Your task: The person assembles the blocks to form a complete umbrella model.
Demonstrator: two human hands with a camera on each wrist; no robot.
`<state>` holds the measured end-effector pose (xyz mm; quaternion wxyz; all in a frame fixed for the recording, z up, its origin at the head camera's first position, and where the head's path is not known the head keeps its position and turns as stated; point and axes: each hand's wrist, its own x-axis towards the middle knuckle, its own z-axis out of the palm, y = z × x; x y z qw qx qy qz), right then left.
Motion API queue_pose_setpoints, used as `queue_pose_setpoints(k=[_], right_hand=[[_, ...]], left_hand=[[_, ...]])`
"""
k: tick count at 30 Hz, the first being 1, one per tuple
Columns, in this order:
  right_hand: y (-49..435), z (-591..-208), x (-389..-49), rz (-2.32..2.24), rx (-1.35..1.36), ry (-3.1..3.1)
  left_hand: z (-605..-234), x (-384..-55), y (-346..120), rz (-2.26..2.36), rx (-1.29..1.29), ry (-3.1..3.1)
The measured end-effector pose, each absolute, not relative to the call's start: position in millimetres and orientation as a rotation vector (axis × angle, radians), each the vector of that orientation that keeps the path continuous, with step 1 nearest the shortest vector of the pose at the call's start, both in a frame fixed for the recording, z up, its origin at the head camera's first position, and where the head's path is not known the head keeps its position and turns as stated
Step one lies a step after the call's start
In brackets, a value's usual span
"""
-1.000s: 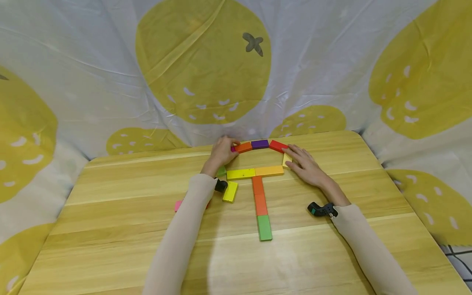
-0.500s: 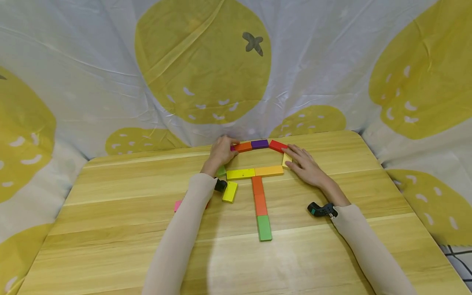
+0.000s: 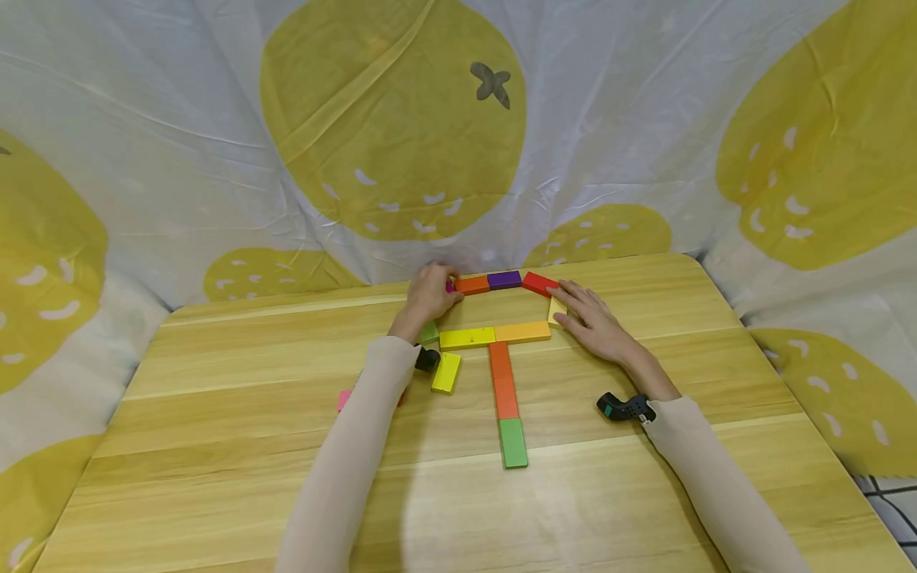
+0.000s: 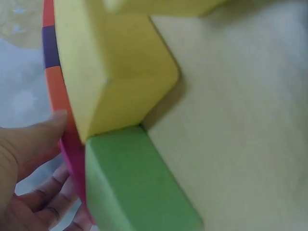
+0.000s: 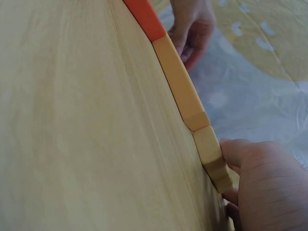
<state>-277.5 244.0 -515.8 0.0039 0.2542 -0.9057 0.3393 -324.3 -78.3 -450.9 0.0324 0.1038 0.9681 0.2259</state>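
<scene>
Near the table's back edge my left hand [image 3: 430, 292] pinches a magenta block [image 3: 450, 285] between thumb and fingers, which cover much of it. My right hand [image 3: 591, 320] holds a pale yellow block [image 3: 556, 309], its thumb and fingertips at the block's two ends. Between the hands curve an orange block [image 3: 472, 285], a purple block [image 3: 505, 279] and a red block [image 3: 540, 284]. Below this arc, a yellow block [image 3: 468, 338] and a light orange block [image 3: 523, 332] form a bar. A stem of red-orange [image 3: 505, 380] and green [image 3: 513, 442] blocks runs toward me.
By the left wrist lie a green block [image 3: 430, 333] and a loose yellow block [image 3: 446, 373]. A pink block [image 3: 344, 399] is partly behind the left sleeve. A patterned curtain [image 3: 394, 119] hangs behind the wooden table [image 3: 616, 493].
My left hand has turned the magenta block slightly, so a little more of it shows beyond the fingers. The right hand stays where it was on the pale yellow block.
</scene>
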Motion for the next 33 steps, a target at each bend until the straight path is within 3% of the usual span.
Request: queue_pose_setpoints(k=[7, 17, 33], right_hand=[[243.6, -515.9, -277.3, 1.06, 0.79, -2.845], [245.1, -515.3, -276.7, 1.064, 0.766, -2.869], [243.0, -516.1, -276.2, 1.056, 0.786, -2.839]], left_hand=[[-436.5, -311.8, -104.7, 0.745, 0.367, 2.896], [-427.2, -266.1, -153.0, 0.746, 0.336, 2.818], [-441.8, -248.8, -149.0, 0.782, 0.339, 2.824]])
